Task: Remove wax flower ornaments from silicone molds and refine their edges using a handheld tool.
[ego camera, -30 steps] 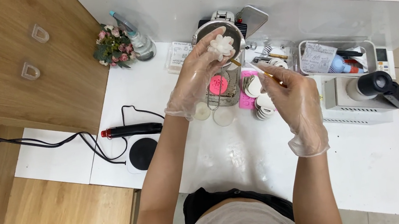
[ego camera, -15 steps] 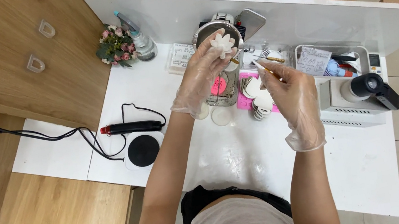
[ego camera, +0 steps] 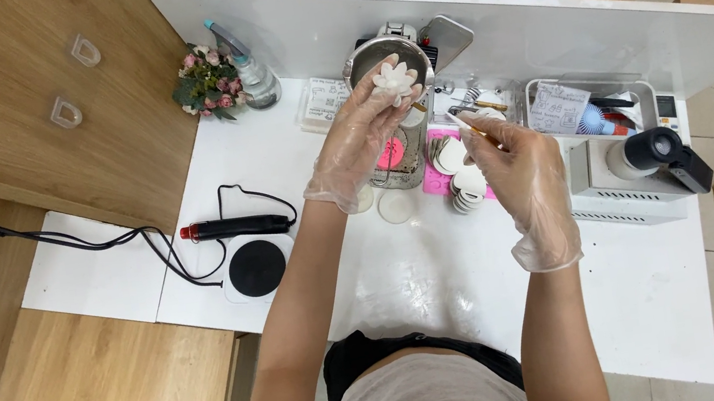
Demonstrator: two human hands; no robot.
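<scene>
The left hand (ego camera: 355, 139), in a clear glove, holds a small white flower-shaped piece (ego camera: 394, 80) pinched at its fingertips, raised above the round metal pot (ego camera: 375, 56) near the far edge of the counter (ego camera: 445, 282), petals up so its face is open to work on. The right hand (ego camera: 517, 169), also gloved, is closed around a thin stick-like tool (ego camera: 470, 126), probably a fine brush, whose tip slants toward the flower. Both forearms rise from the near edge, wrists bent inward toward each other. A stack of white discs (ego camera: 468, 186) lies on the counter below the right hand.
</scene>
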